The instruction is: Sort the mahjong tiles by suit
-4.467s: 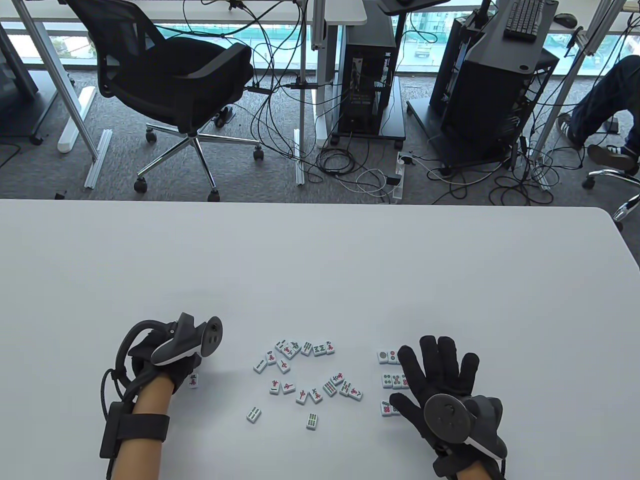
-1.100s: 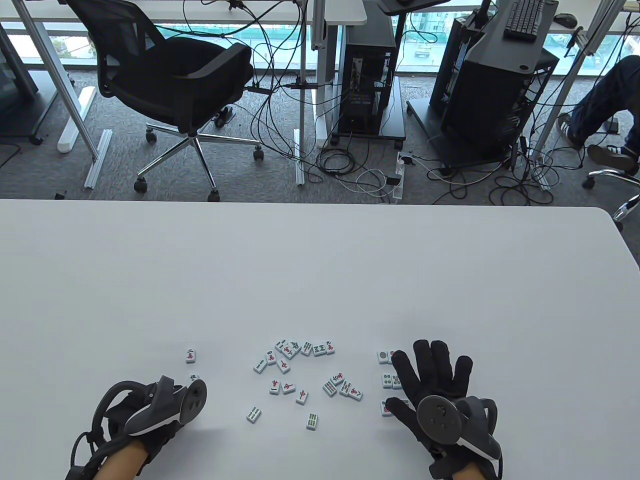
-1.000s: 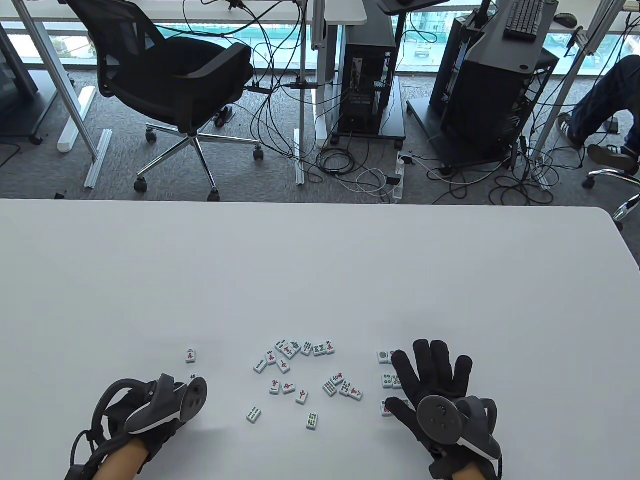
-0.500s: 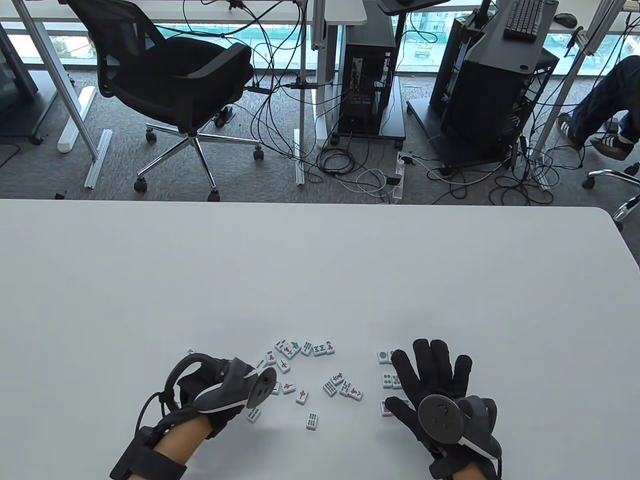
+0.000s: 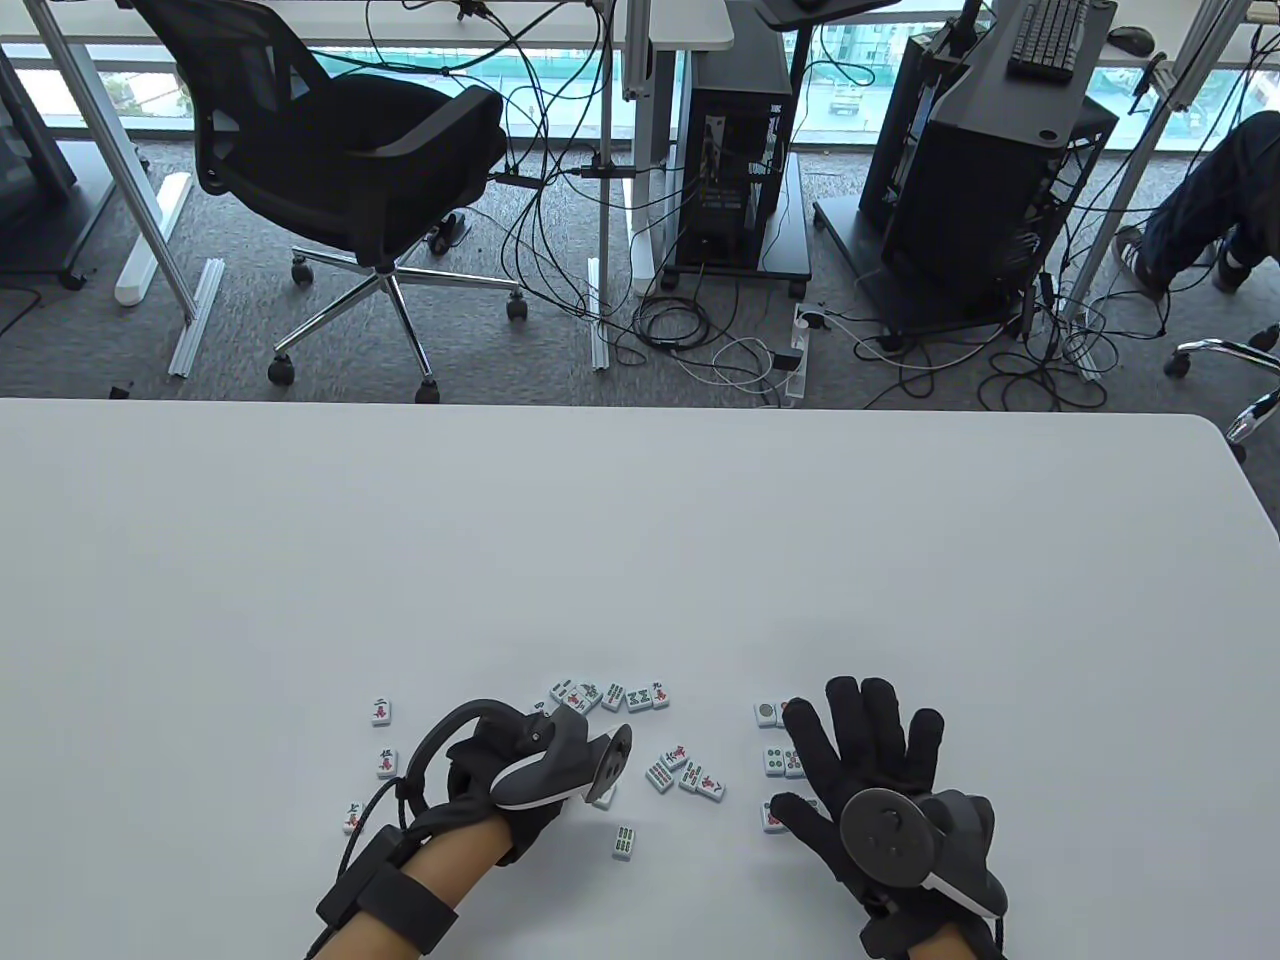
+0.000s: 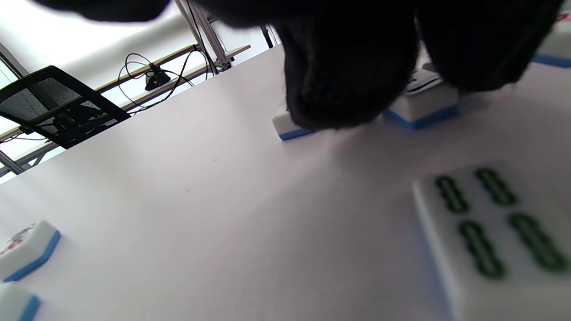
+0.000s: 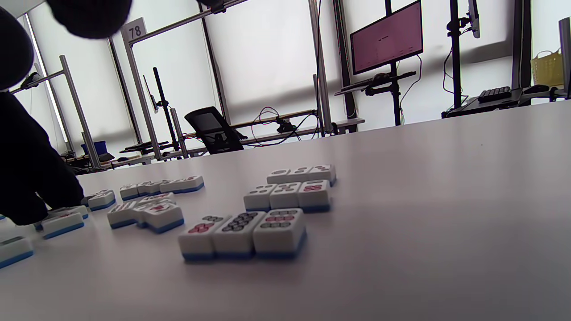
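Mahjong tiles with blue backs lie face up on the white table (image 5: 640, 540). My left hand (image 5: 585, 775) hovers over the mixed pile (image 5: 690, 775), its tracker hiding several tiles. In the left wrist view one fingertip (image 6: 339, 89) touches a tile (image 6: 285, 129), and a red-marked tile (image 6: 424, 107) sits between two fingers without being pinched. A four-bamboo tile (image 6: 490, 240) lies just below the wrist. Three character tiles (image 5: 381, 711) form a column on the left. My right hand (image 5: 860, 740) lies flat, fingers spread, over three rows of dot tiles (image 7: 243, 236).
A row of bamboo and character tiles (image 5: 610, 695) lies at the far side of the pile, and one bamboo tile (image 5: 624, 842) lies alone near the front. Behind the table stand an office chair (image 5: 350, 170), computer towers and cables on the floor.
My left hand has moved right from the left column to the middle pile. A third character tile now lies at the bottom of that column. The right hand has stayed put.
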### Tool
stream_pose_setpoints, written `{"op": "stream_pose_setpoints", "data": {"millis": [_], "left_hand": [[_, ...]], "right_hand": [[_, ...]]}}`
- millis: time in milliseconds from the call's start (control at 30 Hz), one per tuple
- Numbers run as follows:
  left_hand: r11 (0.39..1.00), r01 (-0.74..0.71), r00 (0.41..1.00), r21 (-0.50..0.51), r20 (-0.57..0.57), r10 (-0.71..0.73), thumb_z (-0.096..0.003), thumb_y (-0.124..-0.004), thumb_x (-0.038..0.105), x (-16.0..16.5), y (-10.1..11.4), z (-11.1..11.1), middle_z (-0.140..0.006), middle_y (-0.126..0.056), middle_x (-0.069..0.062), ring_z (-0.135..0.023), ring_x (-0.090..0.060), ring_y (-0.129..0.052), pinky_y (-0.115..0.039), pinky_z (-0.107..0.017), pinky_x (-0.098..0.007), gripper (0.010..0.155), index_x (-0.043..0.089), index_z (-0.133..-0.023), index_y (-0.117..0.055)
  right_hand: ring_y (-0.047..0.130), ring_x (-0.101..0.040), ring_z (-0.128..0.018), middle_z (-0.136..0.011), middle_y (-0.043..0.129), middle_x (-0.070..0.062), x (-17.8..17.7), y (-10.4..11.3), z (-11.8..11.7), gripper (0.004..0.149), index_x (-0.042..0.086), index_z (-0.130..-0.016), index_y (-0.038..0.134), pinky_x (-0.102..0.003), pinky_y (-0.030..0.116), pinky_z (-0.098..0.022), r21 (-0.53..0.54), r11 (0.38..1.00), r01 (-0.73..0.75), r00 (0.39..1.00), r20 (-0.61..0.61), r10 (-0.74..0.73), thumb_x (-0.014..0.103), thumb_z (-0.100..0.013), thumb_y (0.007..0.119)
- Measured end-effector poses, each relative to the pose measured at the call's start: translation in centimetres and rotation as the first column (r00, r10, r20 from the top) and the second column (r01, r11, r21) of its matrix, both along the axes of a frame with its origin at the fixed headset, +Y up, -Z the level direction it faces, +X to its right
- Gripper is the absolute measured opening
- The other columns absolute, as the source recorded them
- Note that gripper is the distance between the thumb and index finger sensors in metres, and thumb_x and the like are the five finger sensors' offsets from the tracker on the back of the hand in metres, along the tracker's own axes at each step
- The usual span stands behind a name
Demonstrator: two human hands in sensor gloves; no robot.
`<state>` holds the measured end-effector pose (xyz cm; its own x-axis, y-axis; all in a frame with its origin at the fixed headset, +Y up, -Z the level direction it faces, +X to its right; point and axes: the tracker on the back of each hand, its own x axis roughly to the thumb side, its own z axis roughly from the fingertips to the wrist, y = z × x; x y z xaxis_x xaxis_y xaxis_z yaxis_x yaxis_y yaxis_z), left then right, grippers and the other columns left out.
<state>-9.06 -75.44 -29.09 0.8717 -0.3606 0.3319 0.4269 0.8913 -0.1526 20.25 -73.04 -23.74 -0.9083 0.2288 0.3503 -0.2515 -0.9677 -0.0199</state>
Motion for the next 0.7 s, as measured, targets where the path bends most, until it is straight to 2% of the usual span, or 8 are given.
{"op": "stream_pose_setpoints", "data": {"millis": [67, 367, 500, 567, 700], "left_hand": [[0.999, -0.007, 1.000, -0.038, -0.009, 0.006, -0.0325, -0.085, 0.056, -0.3, -0.1, 0.0, -0.039, -0.101, 0.013, -0.006, -0.003, -0.092, -0.086, -0.017, -0.033, 0.057, 0.020, -0.077, -0.089], [1.000, 0.000, 0.999, -0.019, -0.040, -0.001, -0.0333, -0.089, 0.047, -1.7, 0.6, 0.3, -0.044, -0.101, 0.013, -0.011, -0.005, -0.094, -0.087, -0.021, -0.034, 0.054, 0.023, -0.081, -0.086], [1.000, -0.024, 0.997, 0.009, -0.077, 0.025, -0.0379, -0.079, 0.056, -1.7, 1.6, 0.4, -0.037, -0.102, 0.012, -0.005, -0.004, -0.092, -0.086, -0.016, -0.033, 0.053, 0.021, -0.076, -0.090], [0.999, -0.048, 0.995, 0.018, -0.092, 0.050, -0.0369, -0.077, 0.061, -1.3, 1.9, 0.4, -0.032, -0.102, 0.012, -0.001, -0.004, -0.090, -0.086, -0.013, -0.033, 0.057, 0.019, -0.072, -0.093], [1.000, 0.012, 0.995, 0.028, -0.099, -0.009, -0.0361, -0.075, 0.064, -0.6, 1.4, 0.3, -0.029, -0.101, 0.013, 0.001, -0.003, -0.089, -0.085, -0.011, -0.032, 0.059, 0.018, -0.069, -0.094]], "right_hand": [[-0.004, -0.037, -0.104, -0.118, 0.004, -0.008, 0.0, 0.0, 0.0, 0.077, 0.035, -0.112, 0.020, -0.069, 0.004, -0.070, -0.001, 1.000, 0.000, 1.000, 0.001, 0.000, 0.062, -0.051, 0.058], [-0.004, -0.037, -0.104, -0.118, 0.005, -0.009, 0.1, -0.1, 0.0, 0.077, 0.035, -0.112, 0.020, -0.069, 0.004, -0.070, -0.004, 1.000, -0.003, 1.000, 0.001, 0.003, 0.062, -0.051, 0.058], [-0.004, -0.037, -0.104, -0.118, 0.004, -0.010, 0.1, -0.1, 0.0, 0.077, 0.035, -0.112, 0.020, -0.069, 0.004, -0.070, -0.004, 1.000, -0.001, 1.000, 0.000, 0.001, 0.062, -0.051, 0.058], [-0.004, -0.037, -0.104, -0.118, 0.005, -0.008, 0.0, -0.1, 0.0, 0.077, 0.035, -0.112, 0.020, -0.069, 0.004, -0.070, -0.005, 1.000, -0.001, 1.000, -0.002, 0.001, 0.062, -0.051, 0.058], [-0.004, -0.037, -0.104, -0.118, 0.005, -0.009, 0.0, -0.1, 0.0, 0.077, 0.035, -0.112, 0.020, -0.069, 0.004, -0.070, -0.002, 1.000, -0.005, 1.000, -0.005, 0.005, 0.062, -0.051, 0.058]]}}
